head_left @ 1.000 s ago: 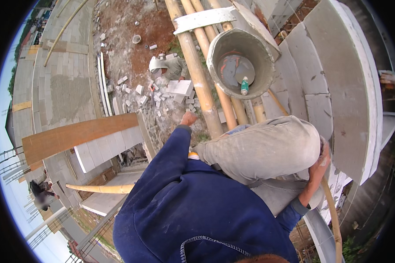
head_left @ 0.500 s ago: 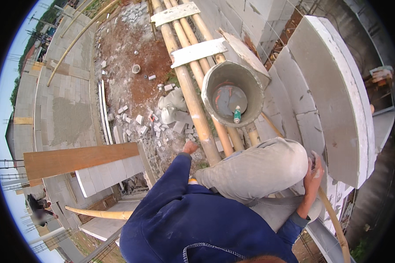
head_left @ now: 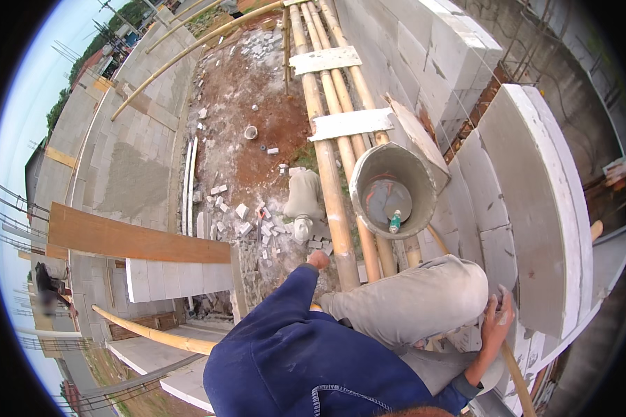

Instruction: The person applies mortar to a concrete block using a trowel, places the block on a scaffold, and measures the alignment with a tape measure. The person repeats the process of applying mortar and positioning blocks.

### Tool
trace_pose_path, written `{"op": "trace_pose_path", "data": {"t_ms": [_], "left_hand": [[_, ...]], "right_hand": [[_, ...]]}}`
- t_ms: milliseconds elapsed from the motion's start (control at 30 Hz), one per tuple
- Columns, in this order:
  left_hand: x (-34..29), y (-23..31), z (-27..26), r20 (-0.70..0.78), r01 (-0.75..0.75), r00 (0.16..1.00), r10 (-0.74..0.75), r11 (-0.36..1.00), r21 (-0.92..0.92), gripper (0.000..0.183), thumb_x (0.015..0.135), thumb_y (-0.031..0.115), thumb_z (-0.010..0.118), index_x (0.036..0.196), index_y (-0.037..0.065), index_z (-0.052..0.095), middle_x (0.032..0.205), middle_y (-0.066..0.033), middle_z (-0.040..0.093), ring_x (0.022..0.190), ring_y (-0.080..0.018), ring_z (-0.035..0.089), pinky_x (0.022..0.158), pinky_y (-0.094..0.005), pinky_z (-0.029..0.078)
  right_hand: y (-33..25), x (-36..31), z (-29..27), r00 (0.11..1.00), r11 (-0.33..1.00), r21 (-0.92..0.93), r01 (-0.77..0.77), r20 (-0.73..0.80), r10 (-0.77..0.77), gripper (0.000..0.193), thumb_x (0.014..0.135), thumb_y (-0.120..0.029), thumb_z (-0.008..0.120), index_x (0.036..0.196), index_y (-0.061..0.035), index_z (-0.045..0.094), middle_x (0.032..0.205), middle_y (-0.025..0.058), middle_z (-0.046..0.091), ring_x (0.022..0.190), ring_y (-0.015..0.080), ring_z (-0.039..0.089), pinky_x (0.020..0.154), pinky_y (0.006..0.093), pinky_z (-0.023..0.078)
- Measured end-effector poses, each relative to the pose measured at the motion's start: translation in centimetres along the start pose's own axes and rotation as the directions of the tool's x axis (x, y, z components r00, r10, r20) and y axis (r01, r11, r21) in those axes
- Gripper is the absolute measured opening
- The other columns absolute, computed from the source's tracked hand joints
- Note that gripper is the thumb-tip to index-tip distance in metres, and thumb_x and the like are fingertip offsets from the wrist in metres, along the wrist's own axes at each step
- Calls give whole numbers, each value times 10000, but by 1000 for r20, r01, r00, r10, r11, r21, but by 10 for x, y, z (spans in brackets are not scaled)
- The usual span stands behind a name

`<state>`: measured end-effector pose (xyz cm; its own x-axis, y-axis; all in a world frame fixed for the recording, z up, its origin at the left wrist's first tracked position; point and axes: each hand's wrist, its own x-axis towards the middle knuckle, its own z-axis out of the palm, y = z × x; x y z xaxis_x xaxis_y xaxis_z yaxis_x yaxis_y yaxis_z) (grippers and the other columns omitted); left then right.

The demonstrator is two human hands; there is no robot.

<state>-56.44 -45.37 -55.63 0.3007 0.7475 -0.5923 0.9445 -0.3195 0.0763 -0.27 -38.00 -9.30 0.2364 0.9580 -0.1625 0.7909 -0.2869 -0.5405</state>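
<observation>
1. The person's left hand (head_left: 318,259) reached out near the bamboo poles (head_left: 337,229); its fingers looked curled, but whether it held anything could not be told. The right hand (head_left: 497,318) was beside the raised knee (head_left: 469,285), close to the block wall (head_left: 525,181), its fingers bent and parted; no clear grip on anything showed.
2. The large bucket (head_left: 396,165), one in number, stood on the poles beyond the knee. It looked nearly used up, judging by the thin grey layer at its bottom, where one green-and-white item (head_left: 395,222) lay.
3. Four poles could be counted, with two white boards (head_left: 352,124) plainly lying across them and a third pale piece at the far end.
4. Several block courses were up on the right, yet the wall seemed unfinished: a gap parted its near and far sections.
5. Below, one co-worker (head_left: 304,201) bent beside broken blocks (head_left: 242,210), too many to count. One small bucket (head_left: 251,132) and two white pipes (head_left: 187,187) lay farther off.
6. To the left, one brown plank (head_left: 139,236) ran above a row of white blocks (head_left: 177,279); the wall behind (head_left: 132,181) bore grey coating over only part of its face.
</observation>
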Motion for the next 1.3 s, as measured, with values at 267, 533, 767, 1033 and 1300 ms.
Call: {"op": "trace_pose_path", "data": {"t_ms": [267, 533, 767, 1033, 1300], "left_hand": [[3, 4, -2, -80, 32, 996, -39, 996, -87, 237, 869, 214, 624, 889, 109, 835, 974, -116, 805, 944, -337, 778, 808, -477, 612], [8, 7, -11, 8, 69, 998, -69, 982, -175, 282, 895, 241, 598, 938, 87, 829, 1011, -153, 796, 997, -359, 767, 869, -483, 603], [-20, -29, 24, 109, 313, 950, -294, 877, -364, 286, 913, 245, 608, 982, 72, 824, 1052, -171, 791, 1026, -362, 764, 905, -470, 602], [-11, 3, -5, -39, -71, 997, 68, 995, -69, 174, 863, 167, 665, 882, 115, 831, 917, -99, 809, 905, -307, 792, 754, -441, 619], [-6, -2, 28, 74, 41, 996, -42, 999, 11, 243, 763, 173, 837, 1004, 152, 814, 994, -60, 789, 979, -288, 766, 808, -451, 605]], "right_hand": [[29, 2, 7, 980, 979, -101, 178, -75, -185, 252, 1054, -190, 595, 1214, -24, 697, 1053, 210, 734, 986, 403, 688, 940, 480, 490], [21, 2, -2, 998, 994, -105, 21, 64, -14, 216, 1051, -207, 599, 1092, -18, 695, 978, 191, 712, 960, 406, 671, 905, 488, 481], [20, 3, 20, 956, 963, -25, 267, -119, -268, 178, 1040, -178, 621, 1034, -18, 698, 1002, 164, 701, 968, 379, 677, 930, 473, 484], [-9, 2, 3, 997, 995, 102, -2, -80, 10, 242, 1008, -120, 654, 1205, 9, 710, 1149, 190, 734, 1058, 382, 692, 952, 470, 515], [20, 9, 10, 927, 934, -112, 339, -130, -352, 202, 1019, -120, 644, 1082, 51, 730, 1081, 203, 745, 1011, 388, 704, 946, 440, 530]]}}
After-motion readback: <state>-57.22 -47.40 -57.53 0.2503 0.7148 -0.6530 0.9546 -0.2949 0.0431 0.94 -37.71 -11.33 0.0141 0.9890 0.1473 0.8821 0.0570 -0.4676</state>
